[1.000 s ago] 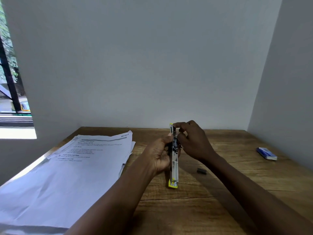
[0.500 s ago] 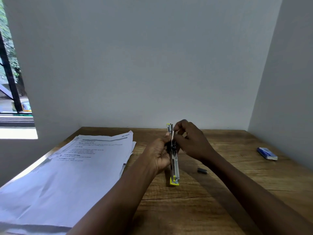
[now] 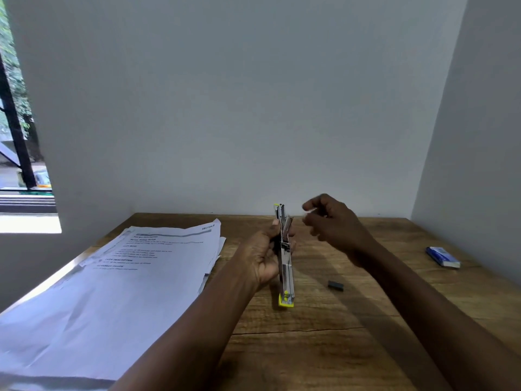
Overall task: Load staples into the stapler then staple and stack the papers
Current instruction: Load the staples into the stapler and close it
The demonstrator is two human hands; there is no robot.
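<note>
My left hand (image 3: 265,258) grips the metal stapler (image 3: 285,258) with yellow ends. The stapler stands nearly upright over the wooden table (image 3: 352,334) and is swung open, with its thin inner arm sticking out near the top. My right hand (image 3: 332,224) hovers just right of the stapler's top, apart from it. Its fingers are curled and seem to pinch a small pale thing (image 3: 309,211), too blurred to identify. A spread pile of printed papers (image 3: 118,283) lies on the table's left side. A small dark staple strip (image 3: 335,285) lies on the table right of the stapler.
A blue and white staple box (image 3: 442,257) lies near the right wall. White walls close the table at the back and on the right. A window opening is at the far left.
My right hand has left the top of the stapler and pulled away up and to the right. The stapler's inner arm now stands out from the body. My left hand keeps its grip.
</note>
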